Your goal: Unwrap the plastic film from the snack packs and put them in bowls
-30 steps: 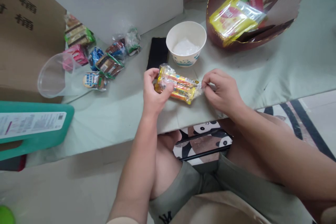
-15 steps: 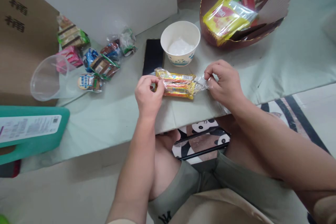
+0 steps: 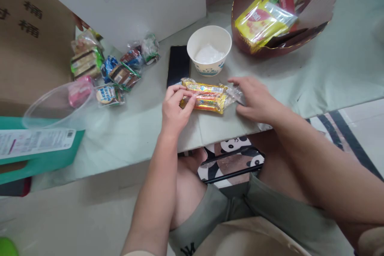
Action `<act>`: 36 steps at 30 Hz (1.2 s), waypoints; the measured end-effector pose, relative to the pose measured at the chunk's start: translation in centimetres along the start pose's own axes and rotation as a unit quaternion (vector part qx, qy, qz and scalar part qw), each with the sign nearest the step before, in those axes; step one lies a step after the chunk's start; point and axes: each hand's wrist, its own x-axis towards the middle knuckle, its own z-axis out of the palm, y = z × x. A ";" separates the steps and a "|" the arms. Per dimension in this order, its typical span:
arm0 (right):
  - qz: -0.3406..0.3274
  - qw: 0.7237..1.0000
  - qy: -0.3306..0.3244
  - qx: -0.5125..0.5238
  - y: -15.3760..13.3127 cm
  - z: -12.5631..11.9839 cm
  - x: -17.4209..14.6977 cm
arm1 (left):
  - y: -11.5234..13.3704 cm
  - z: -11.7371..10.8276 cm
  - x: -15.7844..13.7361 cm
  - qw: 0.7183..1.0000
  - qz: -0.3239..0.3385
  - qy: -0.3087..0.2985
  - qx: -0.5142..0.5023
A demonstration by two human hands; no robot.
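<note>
A flat pack of yellow-and-orange wrapped snack sticks (image 3: 207,98) lies on the cloth-covered table in front of me, with clear plastic film bunched at its right end. My left hand (image 3: 177,106) grips its left end, thumb and fingertips on the top wrapper. Around the loose film (image 3: 234,95) my right hand (image 3: 255,100) has its thumb and index finger spread apart. Whether the thumb still touches the film is hard to see. Just behind the pack stand a white paper bowl (image 3: 207,70) with something clear or white inside and a dark phone (image 3: 178,64).
Several small snack packets (image 3: 124,75) lie to the left, near a tilted clear plastic tub (image 3: 57,108). A teal board (image 3: 66,150) and a cardboard box (image 3: 39,56) are farther left. Another person's fingers (image 3: 79,22) show beside the box. A brown basket (image 3: 288,50) holds yellow packets.
My right hand has opened from its pinch on the film. My left hand keeps its hold. The clear tub has tipped lower at left, and another person's fingers have appeared by the box.
</note>
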 end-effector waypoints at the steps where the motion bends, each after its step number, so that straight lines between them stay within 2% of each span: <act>1: 0.010 1.000 0.013 -0.008 0.4 0.0 0.0 | 0.0 0.0 0.0 1.000 -0.001 0.003 -0.001; 5: 0.060 0.991 0.115 -0.021 1.4 -0.2 0.2 | -0.1 0.3 0.2 1.000 -0.023 0.011 -0.016; 8: 0.097 0.973 0.207 -0.038 1.1 -0.9 0.2 | -0.1 0.5 0.4 0.998 -0.045 0.016 -0.033; 10: 0.101 0.967 0.233 0.027 0.3 -1.3 0.2 | 0.0 0.7 0.5 0.997 -0.062 0.018 -0.045; 13: 0.051 0.973 0.170 0.147 -0.9 -1.1 0.1 | 0.1 0.8 0.5 0.995 -0.078 0.014 -0.063; 16: 0.012 0.985 0.099 0.141 -1.7 -0.4 0.2 | 0.1 0.8 0.6 0.993 -0.082 0.016 -0.078; 19: 0.030 0.987 0.071 0.141 -1.9 0.2 0.6 | 0.1 0.7 0.6 0.990 -0.084 0.028 -0.109; 22: 0.049 0.986 0.073 0.144 -1.8 0.3 0.8 | 0.2 0.5 0.6 0.981 -0.104 0.048 -0.159; 24: 0.050 0.986 0.088 0.134 -1.8 0.2 0.9 | 0.3 0.4 0.7 0.963 -0.149 0.073 -0.211; 28: 0.062 0.982 0.135 0.117 -1.3 -0.1 0.9 | 0.3 -0.2 1.1 0.889 -0.281 0.177 -0.314; 31: 0.102 0.971 0.181 0.118 -0.7 -0.5 0.9 | 0.0 -0.7 1.4 0.839 -0.342 0.247 -0.345; 33: 0.130 0.962 0.199 0.135 -0.5 -0.6 0.9 | -0.2 -0.8 1.5 0.833 -0.340 0.253 -0.354; 36: 0.116 0.965 0.165 0.168 -1.0 -0.6 0.8 | -0.1 -0.5 1.4 0.873 -0.289 0.205 -0.336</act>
